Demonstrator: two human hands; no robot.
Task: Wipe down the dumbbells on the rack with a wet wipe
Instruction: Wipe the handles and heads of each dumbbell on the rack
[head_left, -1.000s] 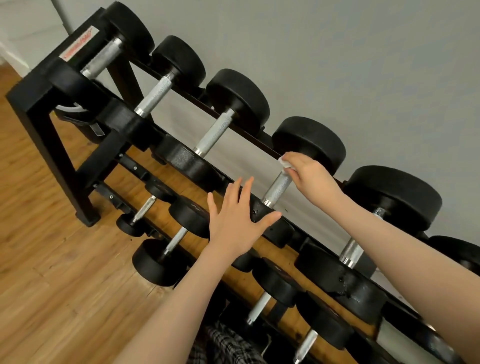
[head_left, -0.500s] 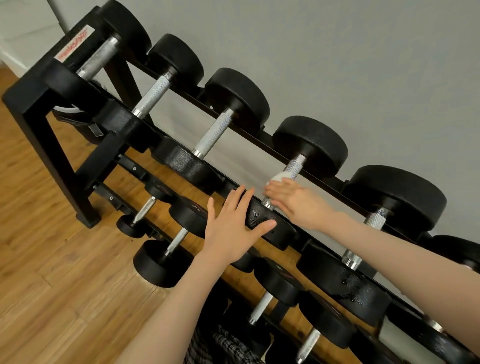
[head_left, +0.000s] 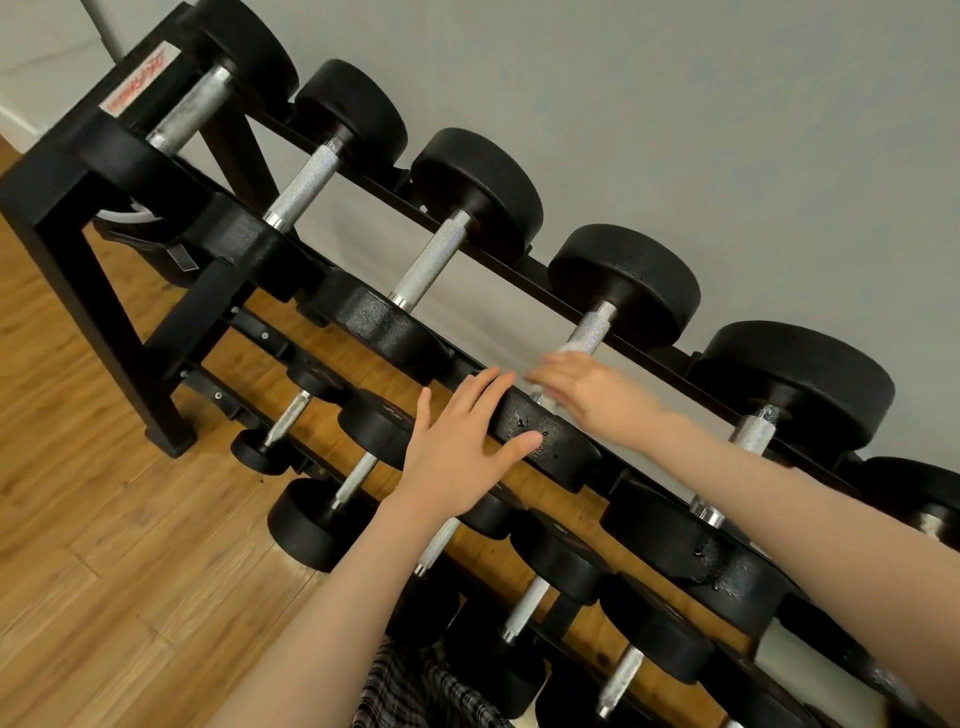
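Several black dumbbells with knurled steel handles lie in a row on the top tier of a black rack (head_left: 62, 192). My right hand (head_left: 587, 392) grips a white wet wipe (head_left: 569, 356) around the lower part of the handle of the fourth dumbbell (head_left: 623, 286); the hand is blurred. My left hand (head_left: 467, 447) rests flat, fingers spread, on that dumbbell's near head (head_left: 550, 441), which shows wet droplets.
Smaller dumbbells (head_left: 311, 519) lie on the lower tiers. A grey wall (head_left: 675, 104) runs right behind the rack. Wooden floor (head_left: 78, 571) lies to the left. A larger dumbbell (head_left: 789, 384) lies to the right of the one under my hands. Checked fabric (head_left: 415, 691) shows at the bottom edge.
My right hand has slid with the wipe down the handle from beside the far head toward the near head. My left hand has stayed on the near head.
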